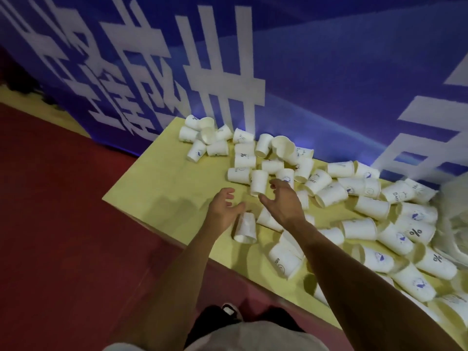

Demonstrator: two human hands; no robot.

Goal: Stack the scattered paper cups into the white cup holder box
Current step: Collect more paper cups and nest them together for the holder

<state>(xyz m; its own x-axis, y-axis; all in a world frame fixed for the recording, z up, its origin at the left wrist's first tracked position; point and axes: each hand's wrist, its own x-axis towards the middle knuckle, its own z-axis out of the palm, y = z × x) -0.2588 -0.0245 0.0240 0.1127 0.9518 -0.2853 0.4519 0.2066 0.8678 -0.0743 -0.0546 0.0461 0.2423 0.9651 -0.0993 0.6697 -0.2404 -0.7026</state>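
Several white paper cups (pixel 359 228) lie scattered on their sides across a yellow table (pixel 162 183), some printed with blue logos or a % sign. My left hand (pixel 222 206) hovers over the table with loosely curled fingers and holds nothing; one cup (pixel 245 228) lies just below it. My right hand (pixel 279 198) reaches forward, thumb and fingers spread, just short of an upside-down cup (pixel 258 182); whether it touches that cup I cannot tell. No white holder box is in view.
A blue banner wall (pixel 329 84) with large white characters stands right behind the table. Red floor (pixel 63 211) lies left of the table's edge. Crumpled clear plastic wrap (pixel 455 219) sits at the right edge among the cups.
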